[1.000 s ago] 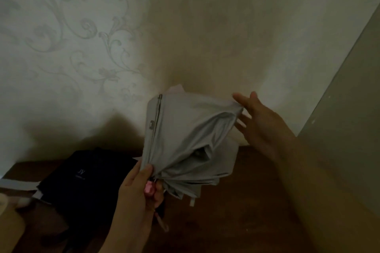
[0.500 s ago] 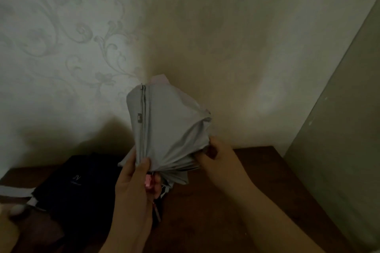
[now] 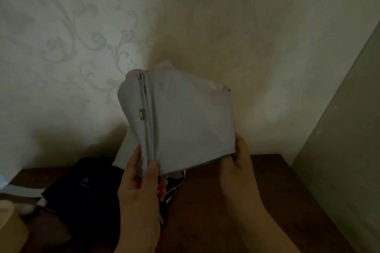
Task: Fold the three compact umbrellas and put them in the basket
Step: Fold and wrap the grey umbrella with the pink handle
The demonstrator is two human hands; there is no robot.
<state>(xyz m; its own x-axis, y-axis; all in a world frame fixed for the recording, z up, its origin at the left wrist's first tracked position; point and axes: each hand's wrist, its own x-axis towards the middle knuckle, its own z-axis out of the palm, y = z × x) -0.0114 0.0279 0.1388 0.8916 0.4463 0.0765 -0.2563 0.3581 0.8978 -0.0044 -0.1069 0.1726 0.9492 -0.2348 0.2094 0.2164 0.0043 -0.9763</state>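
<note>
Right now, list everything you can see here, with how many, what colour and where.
pale grey fabric compact umbrella: one, grey, held up in front of the wall, canopy pleats gathered
dark folded item with a small pale logo: one, black, on the table at left; too dim to identify
dark brown wooden table: one, brown, below the hands
cream scroll-patterned wall: one, cream, behind
left hand: grips the umbrella's lower end
right hand: pinches the canopy's lower right edge
</note>
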